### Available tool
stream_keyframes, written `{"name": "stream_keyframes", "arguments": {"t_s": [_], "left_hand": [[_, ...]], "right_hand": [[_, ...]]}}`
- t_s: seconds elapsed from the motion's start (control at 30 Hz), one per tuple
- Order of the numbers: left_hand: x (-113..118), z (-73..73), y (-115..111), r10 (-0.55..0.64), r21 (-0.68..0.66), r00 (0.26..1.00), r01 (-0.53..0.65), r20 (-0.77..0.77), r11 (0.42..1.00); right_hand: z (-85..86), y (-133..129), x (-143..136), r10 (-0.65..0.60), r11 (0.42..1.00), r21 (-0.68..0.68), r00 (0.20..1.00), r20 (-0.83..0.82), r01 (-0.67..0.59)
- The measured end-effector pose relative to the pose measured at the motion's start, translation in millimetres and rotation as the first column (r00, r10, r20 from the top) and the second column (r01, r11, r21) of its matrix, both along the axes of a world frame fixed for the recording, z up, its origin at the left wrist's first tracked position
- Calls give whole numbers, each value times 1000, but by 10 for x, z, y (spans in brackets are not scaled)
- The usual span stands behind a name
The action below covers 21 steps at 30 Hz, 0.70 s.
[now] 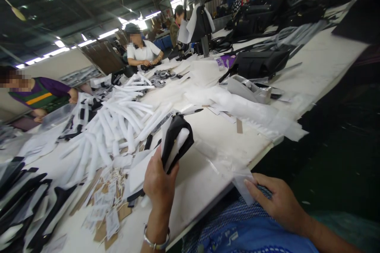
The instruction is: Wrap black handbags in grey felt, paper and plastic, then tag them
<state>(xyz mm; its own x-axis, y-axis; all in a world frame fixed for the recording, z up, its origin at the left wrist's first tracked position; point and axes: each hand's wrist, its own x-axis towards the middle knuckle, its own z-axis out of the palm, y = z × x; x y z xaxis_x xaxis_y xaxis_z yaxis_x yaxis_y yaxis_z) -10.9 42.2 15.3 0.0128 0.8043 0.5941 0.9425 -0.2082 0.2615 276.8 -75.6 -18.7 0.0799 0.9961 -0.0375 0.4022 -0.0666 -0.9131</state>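
Observation:
My left hand point(160, 182) is closed around a small black bag point(170, 140) and holds it up above the white table. White stuffing point(180, 141) shows in the bag's opening, and a white sheet lies along its left side. At the table's front edge, my right hand point(270, 197) pinches a clear plastic bag point(243, 184) between thumb and fingers. The clear plastic stretches from those fingers back onto the tabletop. Just left of my left hand lies a pile of paper hang tags point(108, 205) with strings.
White foam-like tubes point(115, 126) are heaped on the table point(213, 120). Black strap-like pieces point(38, 205) lie at the left. Clear plastic bags point(255, 114) and a black bag point(259, 63) lie farther right. Several people sit around the far side, one in a white shirt point(142, 53).

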Motion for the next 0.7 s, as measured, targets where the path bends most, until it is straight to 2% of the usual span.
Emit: {"name": "stream_keyframes", "arguments": {"t_s": [0.07,0.13,0.2,0.27,0.3,0.37,0.4,0.43,0.5,0.6,0.67,0.7], "left_hand": [[25,-17,-7,-39,37,999,40,-36,999],[55,-38,-13,-79,65,995,83,-65,994],[82,-71,-19,-122,73,988,129,-92,989],[98,-117,-25,-168,69,977,178,-129,982],[103,-143,-27,-190,70,970,202,-152,977],[110,-192,-27,-213,70,958,230,-193,971],[114,-212,-25,-219,67,953,238,-209,969],[119,-228,-22,-220,66,951,239,-218,969],[131,-249,-15,-209,75,953,230,-220,970],[154,-259,-4,-195,101,958,220,-208,970],[171,-256,4,-192,106,959,217,-207,970],[180,-253,9,-193,101,959,217,-208,971]], "right_hand": [[-16,36,-51,10,970,-235,982,-188,-54],[-86,58,-60,-14,896,-423,943,-334,-137],[-165,51,5,65,864,-463,957,-284,-197],[-206,31,140,186,907,-384,982,-5,-174],[-208,31,220,188,945,-299,966,176,-130],[-181,85,367,87,996,-39,889,449,-78],[-161,149,418,35,991,95,859,511,-97],[-141,242,445,22,966,205,844,536,-156],[-111,507,425,105,879,332,818,566,-343],[-112,996,240,334,706,310,684,648,-637],[-144,1280,61,437,614,268,602,668,-742],[-167,1386,-32,461,598,256,587,665,-760]]}}
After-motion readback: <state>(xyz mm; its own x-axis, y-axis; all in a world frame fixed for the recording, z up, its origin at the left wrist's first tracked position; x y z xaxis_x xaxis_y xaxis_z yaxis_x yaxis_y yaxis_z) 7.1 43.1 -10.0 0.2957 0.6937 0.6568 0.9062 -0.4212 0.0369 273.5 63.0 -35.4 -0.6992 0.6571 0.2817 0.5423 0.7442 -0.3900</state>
